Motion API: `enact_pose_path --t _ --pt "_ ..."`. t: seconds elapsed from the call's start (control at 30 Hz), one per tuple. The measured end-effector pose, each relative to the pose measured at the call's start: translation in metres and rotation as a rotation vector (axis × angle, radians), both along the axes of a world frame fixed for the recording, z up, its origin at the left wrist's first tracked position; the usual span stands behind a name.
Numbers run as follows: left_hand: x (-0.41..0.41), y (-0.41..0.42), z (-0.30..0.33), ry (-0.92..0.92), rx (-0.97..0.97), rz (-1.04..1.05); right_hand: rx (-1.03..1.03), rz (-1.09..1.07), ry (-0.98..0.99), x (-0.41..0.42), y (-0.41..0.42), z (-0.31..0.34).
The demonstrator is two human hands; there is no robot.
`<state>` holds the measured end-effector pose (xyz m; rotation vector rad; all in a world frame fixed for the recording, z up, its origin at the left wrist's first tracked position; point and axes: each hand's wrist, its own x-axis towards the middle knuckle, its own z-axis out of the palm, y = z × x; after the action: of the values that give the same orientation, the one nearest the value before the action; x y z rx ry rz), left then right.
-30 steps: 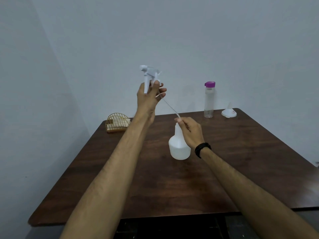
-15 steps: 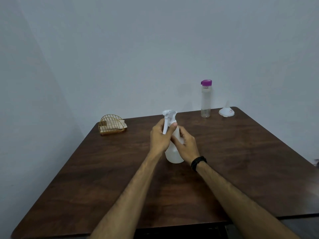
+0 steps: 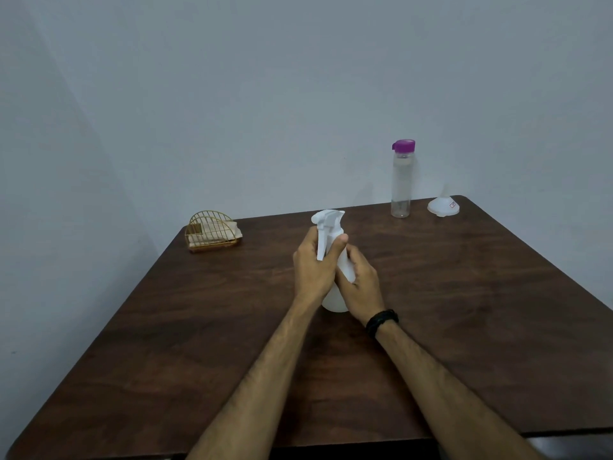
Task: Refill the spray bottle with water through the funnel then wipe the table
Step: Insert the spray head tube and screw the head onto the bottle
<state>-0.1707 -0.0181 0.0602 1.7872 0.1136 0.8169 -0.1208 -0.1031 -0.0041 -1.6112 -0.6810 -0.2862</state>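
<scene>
spray bottle (image 3: 335,298): white, upright mid-table, trigger head (image 3: 326,224) seated on top — both hands wrapped round it
water bottle (image 3: 401,180): clear, purple cap on, upright at the far edge, right of the spray bottle, well apart
funnel (image 3: 443,204): white, upside down — spout up, near the far right corner, just right of the water bottle
table (image 3: 497,310): dark brown wood
cloth (image 3: 215,231): pale, folded in a gold wire holder (image 3: 212,230), far left

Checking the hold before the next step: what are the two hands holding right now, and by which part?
Both hold the spray bottle: left hand grips its trigger head, right hand grips its body.
</scene>
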Motion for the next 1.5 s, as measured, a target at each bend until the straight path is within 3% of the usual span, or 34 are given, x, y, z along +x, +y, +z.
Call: enact_pose_path --t 0.33,0.7,0.87,1.17,1.5 --pt "0.001 0.001 -0.009 -0.028 -0.326 -0.119 0.021 -0.016 0.004 -0.002 0.0 0.003" --pt "0.003 -0.009 -0.008 -0.011 -0.346 -0.157 0.032 -0.031 0.053 0.0 0.002 -0.001" --pt "0.006 -0.006 -0.015 -0.102 -0.315 -0.093 0.025 -0.03 0.047 0.001 0.003 0.0" --pt "0.01 -0.009 -0.013 0.046 -0.403 -0.13 0.03 -0.02 0.053 0.0 0.001 0.0" --pt "0.005 -0.01 -0.015 -0.014 -0.375 -0.107 0.015 -0.029 0.048 0.001 0.002 -0.002"
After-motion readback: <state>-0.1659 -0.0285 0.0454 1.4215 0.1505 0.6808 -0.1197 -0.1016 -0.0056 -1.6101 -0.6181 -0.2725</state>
